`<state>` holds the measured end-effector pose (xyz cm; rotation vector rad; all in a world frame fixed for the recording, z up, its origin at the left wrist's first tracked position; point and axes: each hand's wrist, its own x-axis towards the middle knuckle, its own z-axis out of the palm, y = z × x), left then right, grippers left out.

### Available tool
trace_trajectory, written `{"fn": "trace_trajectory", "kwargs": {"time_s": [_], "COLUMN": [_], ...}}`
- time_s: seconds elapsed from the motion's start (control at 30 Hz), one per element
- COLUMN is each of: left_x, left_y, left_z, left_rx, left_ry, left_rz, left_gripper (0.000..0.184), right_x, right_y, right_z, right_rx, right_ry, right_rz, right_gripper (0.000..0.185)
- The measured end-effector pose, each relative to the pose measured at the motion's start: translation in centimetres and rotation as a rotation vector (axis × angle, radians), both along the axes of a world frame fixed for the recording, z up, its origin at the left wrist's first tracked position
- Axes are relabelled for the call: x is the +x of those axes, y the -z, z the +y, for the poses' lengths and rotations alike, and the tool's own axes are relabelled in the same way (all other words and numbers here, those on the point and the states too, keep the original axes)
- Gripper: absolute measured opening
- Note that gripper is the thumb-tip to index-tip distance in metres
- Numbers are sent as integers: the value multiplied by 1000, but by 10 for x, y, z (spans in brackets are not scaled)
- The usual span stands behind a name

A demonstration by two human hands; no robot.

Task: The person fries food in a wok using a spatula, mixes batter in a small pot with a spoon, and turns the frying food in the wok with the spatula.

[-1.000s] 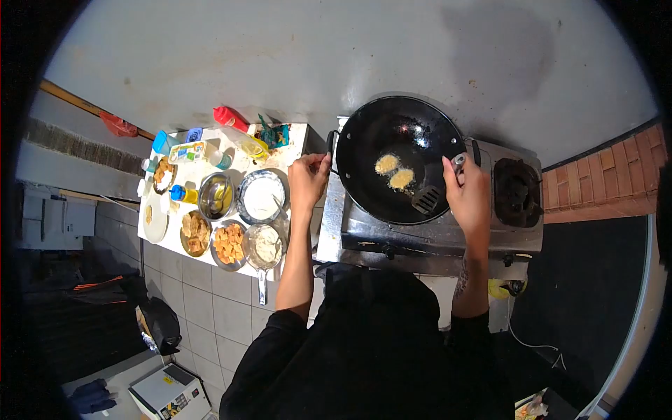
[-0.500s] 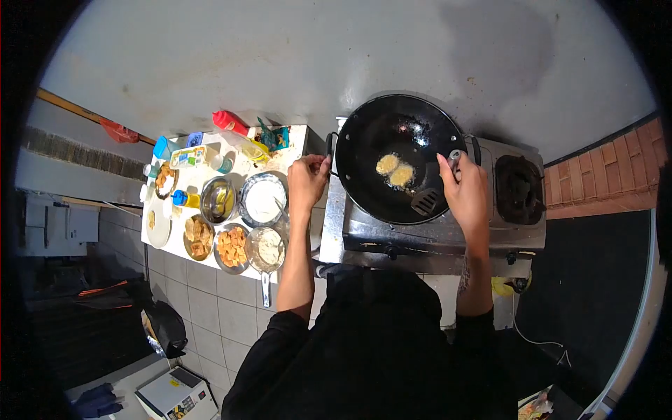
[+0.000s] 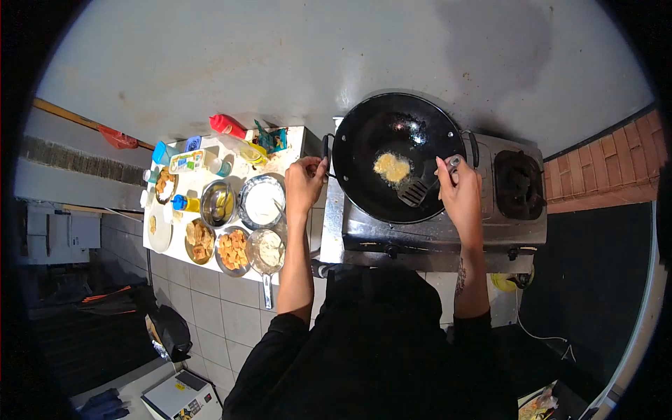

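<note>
A large black wok (image 3: 364, 140) sits on the left burner of the steel gas stove (image 3: 448, 241). My left hand (image 3: 305, 183) is closed on the wok's left handle (image 3: 325, 150). My right hand (image 3: 460, 190) grips a slotted spatula (image 3: 413, 192) near its upper end, with the blade down in the wok. Two golden, battered pieces (image 3: 391, 168) lie side by side in bubbling oil at the wok's middle. The blade is just below and right of them; whether it touches them I cannot tell.
Left of the stove, a white table (image 3: 294, 140) carries a bowl of white flour (image 3: 264, 203), a pan of batter (image 3: 267, 252), a plate of orange-brown chunks (image 3: 232, 250) and a red squeeze bottle (image 3: 227, 126). A second burner (image 3: 519, 185) is at the right.
The spatula blade has shifted left and slightly up, closer to the frying pieces. The pieces now sit closer together and a little further left. My left hand stays on the handle.
</note>
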<state>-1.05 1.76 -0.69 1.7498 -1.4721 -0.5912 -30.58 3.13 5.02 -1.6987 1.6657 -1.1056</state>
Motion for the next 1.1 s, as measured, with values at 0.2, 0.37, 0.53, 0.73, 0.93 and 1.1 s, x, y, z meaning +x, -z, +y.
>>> {"fn": "trace_trajectory", "kwargs": {"time_s": [0.2, 0.37, 0.53, 0.73, 0.93, 1.1], "left_x": [-1, 0, -3, 0, -4, 3], "left_y": [-5, -1, -8, -2, -11, 1], "left_z": [0, 0, 2, 1, 4, 2], "left_rx": [-43, -40, -18, -47, -30, -42], "left_ry": [0, 6, -8, 16, -2, 9], "left_rz": [-75, -63, -49, -59, -69, -54], "left_gripper": [26, 27, 27, 26, 26, 28], "right_x": [-1, -4, -12, -19, -18, -12], "right_y": [32, 54, 47, 9, 19, 27], "right_z": [-3, -5, -1, 12, 2, -7], "right_rx": [-70, -73, -99, -121, -117, -183], "right_ry": [36, 18, 69, 42, 13, 21], "right_rz": [-213, -510, -421, -326, -402, -343], "right_gripper": [18, 16, 13, 9, 9, 11]}}
